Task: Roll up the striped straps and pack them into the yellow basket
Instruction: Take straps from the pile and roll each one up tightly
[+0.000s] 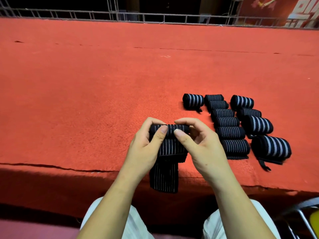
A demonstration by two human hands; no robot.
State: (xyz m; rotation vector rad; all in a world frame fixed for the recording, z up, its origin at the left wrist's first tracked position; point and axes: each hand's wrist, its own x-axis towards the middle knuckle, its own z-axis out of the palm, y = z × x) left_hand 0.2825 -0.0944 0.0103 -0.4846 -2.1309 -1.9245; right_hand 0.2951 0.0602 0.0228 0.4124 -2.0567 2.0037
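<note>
A black strap (168, 149) with thin white pinstripes against an orange-red surface (86, 92). Fine-lined rolls (230, 132) nearby match it, black with white; four broad-banded rolls (259, 125) show wide pale-grey stripes on black. White trousers (134, 225) below, and a red banner (276, 9) with white lettering behind.

Eleven rolled straps (230, 132), one part-rolled strap (168, 149)

You have no text here that can be read. The only lettering stands on a red banner (276, 14) at the far top right, beyond the metal railing (155, 16). It shows parts of large white characters, cut off by the edge of the view and too incomplete for you to make out.
</note>
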